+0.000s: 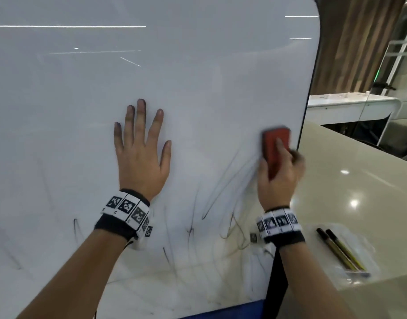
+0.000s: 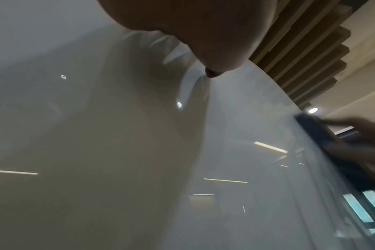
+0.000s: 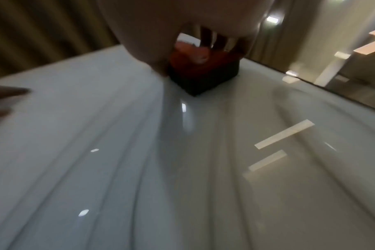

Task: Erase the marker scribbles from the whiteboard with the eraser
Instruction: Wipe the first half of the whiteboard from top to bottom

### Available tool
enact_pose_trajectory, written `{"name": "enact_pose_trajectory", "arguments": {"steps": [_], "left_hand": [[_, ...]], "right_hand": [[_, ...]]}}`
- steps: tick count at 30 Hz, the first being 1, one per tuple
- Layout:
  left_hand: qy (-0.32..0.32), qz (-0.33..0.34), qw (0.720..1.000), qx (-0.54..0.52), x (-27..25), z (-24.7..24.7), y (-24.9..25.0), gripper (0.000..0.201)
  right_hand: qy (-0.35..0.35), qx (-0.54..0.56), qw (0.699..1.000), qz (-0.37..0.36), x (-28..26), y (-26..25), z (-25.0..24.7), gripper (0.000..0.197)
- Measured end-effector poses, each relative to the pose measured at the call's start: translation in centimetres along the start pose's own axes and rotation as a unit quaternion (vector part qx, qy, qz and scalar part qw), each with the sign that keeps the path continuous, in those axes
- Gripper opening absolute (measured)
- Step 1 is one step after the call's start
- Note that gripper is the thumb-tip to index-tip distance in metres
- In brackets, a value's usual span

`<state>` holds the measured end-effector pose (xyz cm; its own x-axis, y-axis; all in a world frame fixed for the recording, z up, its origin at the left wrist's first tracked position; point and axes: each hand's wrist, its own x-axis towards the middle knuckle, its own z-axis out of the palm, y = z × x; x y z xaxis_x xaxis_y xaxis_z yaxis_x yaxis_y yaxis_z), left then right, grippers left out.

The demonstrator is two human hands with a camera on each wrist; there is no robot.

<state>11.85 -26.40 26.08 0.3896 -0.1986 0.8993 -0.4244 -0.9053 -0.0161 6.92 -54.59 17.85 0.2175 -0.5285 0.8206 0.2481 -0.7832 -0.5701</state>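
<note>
While the left hand (image 1: 141, 155) lies flat on the whiteboard (image 1: 198, 65) with all its fingers (image 1: 140, 116) spread and straight, their tips smudged dark, the right hand (image 1: 278, 178) grips the eraser (image 1: 275, 148), thumb on one long side and the other fingers wrapped round the far side. That red-backed block is blurred in the head view; it sits pressed against the board, up beyond the right knuckles and close to the board's right edge. From the right wrist view the eraser (image 3: 201, 74) shows a dark pad under the red top, flat on the glossy surface, with the fingers curled over it. From the left wrist view it appears as a dark blurred slab (image 2: 323, 135) out to the right of the left palm.

Between the two wrists, and nearer the person than both hands, thin black marker scribbles (image 1: 221, 192) streak the board; fainter strokes run to the left of the left forearm. Both wrists carry bands of black-and-white square markers (image 1: 128, 208). To the right of the right forearm, off the board, two dark markers (image 1: 338, 249) lie side by side on clear plastic on a pale glossy counter (image 1: 359, 180).
</note>
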Motion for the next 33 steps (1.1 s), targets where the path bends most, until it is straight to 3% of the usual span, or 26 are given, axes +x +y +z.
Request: {"name": "enact_pose_trajectory", "arguments": {"steps": [3, 5, 7, 9, 11, 13, 15, 17, 20, 22, 24, 26, 28, 31, 33], "left_hand": [[-0.009, -0.016, 1.000, -0.001, -0.6, 0.3, 0.5, 0.064], [-0.015, -0.028, 1.000, -0.001, -1.0, 0.7, 0.8, 0.067], [-0.016, -0.033, 0.999, -0.006, -1.4, 0.9, 1.1, 0.068], [-0.010, -0.033, 0.999, -0.010, -1.7, 1.0, 1.1, 0.069], [-0.007, -0.028, 1.000, -0.009, -1.9, 1.1, 1.0, 0.069], [-0.009, -0.025, 1.000, -0.008, -1.9, 1.1, 0.8, 0.069], [-0.011, -0.027, 1.000, -0.005, -2.0, 1.1, 0.8, 0.069], [-0.012, -0.031, 0.999, 0.000, -2.1, 1.1, 0.9, 0.068], [-0.011, -0.040, 0.999, -0.002, -2.2, 1.3, 1.4, 0.069], [-0.009, -0.044, 0.999, -0.006, -2.4, 1.4, 1.6, 0.070], [-0.004, -0.046, 0.999, -0.009, -2.4, 1.5, 1.7, 0.071], [-0.003, -0.045, 0.999, -0.013, -2.5, 1.6, 1.7, 0.071], [-0.009, -0.044, 0.999, -0.012, -2.6, 1.5, 1.6, 0.072], [-0.027, -0.044, 0.999, 0.007, -2.8, 1.4, 1.5, 0.073], [-0.038, -0.041, 0.998, 0.018, -2.9, 1.4, 1.3, 0.074]], "right_hand": [[0.054, 0.055, 0.979, 0.186, -4.1, 0.9, 0.1, 0.051], [0.052, 0.070, 0.977, 0.195, -3.7, -1.7, 1.4, 0.049], [-0.008, 0.060, 0.995, 0.073, -2.6, -5.3, 2.4, 0.048], [-0.090, 0.013, 0.992, -0.087, -2.2, -7.4, 2.8, 0.046], [-0.116, -0.023, 0.981, -0.153, -2.0, -6.3, 2.1, 0.045], [-0.092, -0.027, 0.992, -0.078, -2.7, -2.7, 0.6, 0.046], [-0.040, 0.002, 0.996, 0.082, -3.9, 1.6, -1.2, 0.049], [0.015, 0.027, 0.977, 0.210, -4.5, 4.1, -2.5, 0.053], [0.052, 0.045, 0.958, 0.278, -3.7, 2.7, -2.0, 0.056], [0.030, 0.051, 0.974, 0.218, -3.0, -0.6, -0.6, 0.052], [-0.047, 0.032, 0.997, 0.061, -2.9, -4.3, 0.9, 0.048], [-0.118, -0.007, 0.991, -0.055, -3.1, -5.7, 1.8, 0.047], [-0.120, -0.025, 0.990, -0.072, -3.6, -4.2, 1.6, 0.046], [-0.059, 0.014, 0.995, 0.080, -7.3, 1.3, -0.3, 0.051], [-0.004, 0.053, 0.973, 0.223, -9.7, 3.8, -1.7, 0.054]]}}
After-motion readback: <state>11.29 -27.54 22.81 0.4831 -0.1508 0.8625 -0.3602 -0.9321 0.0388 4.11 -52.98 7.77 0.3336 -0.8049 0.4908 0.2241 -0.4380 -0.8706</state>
